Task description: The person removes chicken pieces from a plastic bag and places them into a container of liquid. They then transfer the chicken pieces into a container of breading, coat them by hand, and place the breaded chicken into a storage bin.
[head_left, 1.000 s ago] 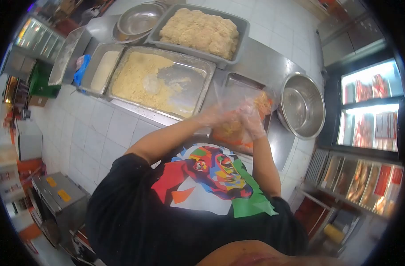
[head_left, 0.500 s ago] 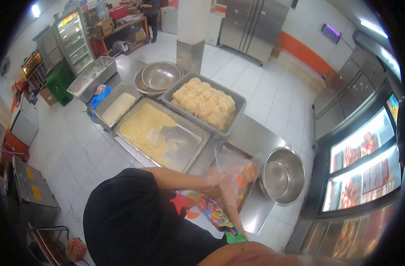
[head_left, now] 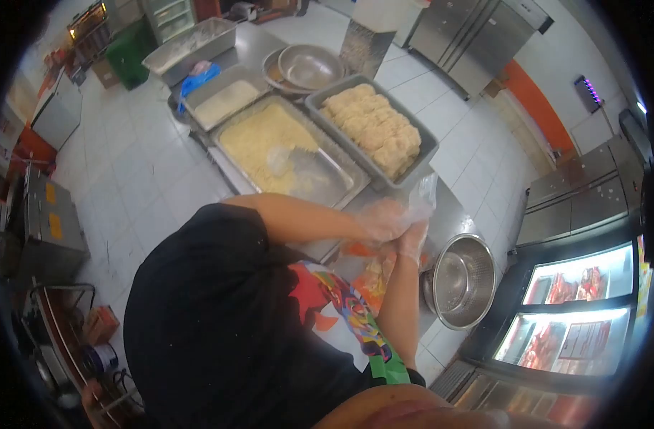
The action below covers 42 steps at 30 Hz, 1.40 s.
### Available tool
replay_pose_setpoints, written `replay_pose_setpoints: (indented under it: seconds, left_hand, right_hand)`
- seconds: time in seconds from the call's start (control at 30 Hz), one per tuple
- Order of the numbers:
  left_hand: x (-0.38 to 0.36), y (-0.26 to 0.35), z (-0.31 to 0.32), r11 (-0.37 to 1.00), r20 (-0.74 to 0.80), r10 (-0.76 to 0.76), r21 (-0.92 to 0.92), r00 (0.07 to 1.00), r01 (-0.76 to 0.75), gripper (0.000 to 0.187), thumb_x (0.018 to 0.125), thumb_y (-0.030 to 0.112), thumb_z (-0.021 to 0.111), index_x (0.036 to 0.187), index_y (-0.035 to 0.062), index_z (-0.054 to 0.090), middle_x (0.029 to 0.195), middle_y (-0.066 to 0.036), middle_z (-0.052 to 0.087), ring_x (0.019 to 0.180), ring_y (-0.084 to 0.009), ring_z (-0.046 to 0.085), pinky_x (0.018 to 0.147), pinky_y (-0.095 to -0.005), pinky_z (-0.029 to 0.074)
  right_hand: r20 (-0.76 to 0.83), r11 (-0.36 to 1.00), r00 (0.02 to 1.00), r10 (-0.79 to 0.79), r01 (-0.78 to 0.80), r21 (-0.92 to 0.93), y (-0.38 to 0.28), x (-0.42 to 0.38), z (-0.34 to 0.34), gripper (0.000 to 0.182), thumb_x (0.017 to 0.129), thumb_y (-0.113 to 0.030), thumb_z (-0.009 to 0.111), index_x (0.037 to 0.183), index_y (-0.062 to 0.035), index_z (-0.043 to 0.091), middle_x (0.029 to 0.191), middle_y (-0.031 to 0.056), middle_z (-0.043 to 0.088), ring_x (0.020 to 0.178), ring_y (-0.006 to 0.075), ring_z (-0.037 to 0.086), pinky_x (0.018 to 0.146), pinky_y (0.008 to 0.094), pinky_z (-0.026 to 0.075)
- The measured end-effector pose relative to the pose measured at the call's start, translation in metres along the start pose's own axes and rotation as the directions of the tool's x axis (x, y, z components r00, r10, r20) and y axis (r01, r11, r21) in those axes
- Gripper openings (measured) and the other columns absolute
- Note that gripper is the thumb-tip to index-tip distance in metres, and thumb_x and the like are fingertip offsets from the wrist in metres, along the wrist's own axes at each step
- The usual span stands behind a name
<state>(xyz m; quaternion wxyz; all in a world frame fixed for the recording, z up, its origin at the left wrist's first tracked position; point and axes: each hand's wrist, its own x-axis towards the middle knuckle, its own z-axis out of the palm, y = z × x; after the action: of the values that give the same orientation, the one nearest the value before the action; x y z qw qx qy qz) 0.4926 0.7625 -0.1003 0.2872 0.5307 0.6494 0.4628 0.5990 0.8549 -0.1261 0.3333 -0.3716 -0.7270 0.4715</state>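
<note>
My left hand [head_left: 381,219], in clear plastic and smeared by motion, reaches in from the left. My right hand [head_left: 412,239] comes up from below, also in a thin clear glove, and meets it with fingers closed on loose clear plastic [head_left: 423,197]. This plastic sticks out past both hands toward the grey tub. Beneath my hands and forearms lies a tray with orange-coloured pieces [head_left: 370,280], partly hidden. A perforated steel bowl [head_left: 464,281] stands just right of my right forearm.
Beyond my left forearm sits a steel tray of pale yellow crumbs [head_left: 262,136]. A grey tub [head_left: 427,154] holds a heap of breaded pieces [head_left: 372,129]. Farther back are stacked steel bowls [head_left: 311,66], a white-powder container [head_left: 230,101] and a blue bag [head_left: 198,79]. A lit display fridge [head_left: 566,314] stands right.
Both hands have lifted away from the tray of orange pieces and come together closer to the grey tub. The loose plastic now points away from me. The camera view has shifted.
</note>
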Motion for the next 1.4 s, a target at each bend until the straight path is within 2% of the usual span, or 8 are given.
replay_pose_setpoints:
  seconds: [0.2,0.3,0.43,0.73,0.93,1.1,1.23,1.4]
  left_hand:
    - [-0.032,0.011,-0.038,0.988,-0.033,-0.085,0.129,0.996,0.088,0.026,0.095,0.025,0.055,0.100,0.0049,0.070,0.094,-0.026,0.070,0.090,-0.0467,0.066,0.081,-0.0505,0.053]
    - [-0.035,-0.017,-0.045,0.985,-0.051,-0.059,0.156,0.997,0.066,0.027,0.094,0.026,0.057,0.100,0.0036,0.070,0.094,-0.026,0.070,0.090,-0.0470,0.066,0.081,-0.0502,0.053]
    - [-0.073,0.019,-0.078,0.941,-0.131,-0.227,-0.284,0.965,0.183,0.031,0.094,0.030,0.059,0.103,0.0033,0.072,0.097,-0.027,0.071,0.091,-0.0465,0.067,0.081,-0.0486,0.054]
    - [-0.103,-0.034,-0.145,0.800,0.017,0.033,0.599,0.999,-0.036,0.030,0.087,0.035,0.065,0.095,0.0071,0.073,0.084,-0.022,0.071,0.076,-0.0413,0.070,0.068,-0.0496,0.056]
    - [-0.146,0.021,-0.232,0.861,0.020,0.245,0.455,0.969,-0.227,0.023,0.084,0.031,0.069,0.095,0.0108,0.069,0.080,-0.015,0.067,0.075,-0.0379,0.069,0.064,-0.0499,0.055]
    - [-0.160,0.040,-0.348,0.668,0.013,0.632,0.498,0.775,-0.553,0.018,0.084,0.024,0.069,0.093,0.0086,0.066,0.089,-0.012,0.063,0.085,-0.0316,0.066,0.074,-0.0426,0.056]
    - [-0.164,0.038,-0.432,0.528,0.094,0.705,0.592,0.703,-0.609,0.014,0.083,0.020,0.068,0.093,0.0106,0.065,0.091,-0.009,0.060,0.089,-0.0276,0.065,0.075,-0.0387,0.055]
    - [-0.172,0.007,-0.502,0.579,0.071,0.686,0.551,0.725,-0.601,0.017,0.082,0.018,0.069,0.095,0.0095,0.066,0.090,-0.010,0.061,0.088,-0.0279,0.065,0.075,-0.0402,0.055]
  right_hand:
    - [-0.137,0.859,0.990,0.033,0.043,0.511,0.051,0.007,0.065,0.029,0.097,-0.022,0.060,0.116,-0.0014,0.069,0.109,0.0132,0.073,0.098,0.0245,0.068,0.087,0.0385,0.052]
    - [0.036,0.888,0.941,-0.338,0.331,-0.319,0.008,0.000,0.068,0.035,0.095,-0.028,0.063,0.121,-0.0055,0.068,0.109,0.0168,0.072,0.098,0.0319,0.069,0.089,0.0392,0.052]
    - [0.172,0.896,0.930,-0.324,0.360,-0.261,-0.037,-0.004,0.086,0.035,0.093,-0.034,0.066,0.113,-0.0064,0.069,0.104,0.0184,0.071,0.097,0.0392,0.068,0.083,0.0454,0.054]
    - [0.483,0.653,0.755,-0.442,0.641,-0.404,-0.082,-0.053,0.105,0.015,0.093,-0.015,0.060,0.099,-0.0045,0.069,0.091,0.0191,0.069,0.091,0.0434,0.067,0.074,0.0503,0.054]
    - [0.714,0.586,0.689,-0.122,0.631,-0.508,-0.166,-0.063,0.096,0.025,0.088,-0.009,0.063,0.111,-0.0093,0.073,0.108,0.0175,0.073,0.100,0.0375,0.069,0.082,0.0472,0.056]
    - [0.695,0.453,0.473,-0.542,0.860,-0.233,-0.303,-0.061,0.123,0.020,0.090,-0.011,0.068,0.109,-0.0072,0.074,0.105,0.0153,0.074,0.095,0.0324,0.071,0.083,0.0448,0.058]
    - [0.606,0.994,0.792,0.075,-0.013,-0.107,-0.317,-0.049,0.155,0.029,0.093,-0.019,0.070,0.119,-0.0062,0.070,0.119,0.0138,0.072,0.107,0.0314,0.071,0.086,0.0394,0.058]
    - [0.691,0.371,0.482,-0.539,0.872,-0.319,-0.330,-0.022,0.196,0.034,0.086,-0.010,0.074,0.119,-0.0069,0.069,0.108,0.0167,0.073,0.095,0.0313,0.073,0.078,0.0375,0.058]
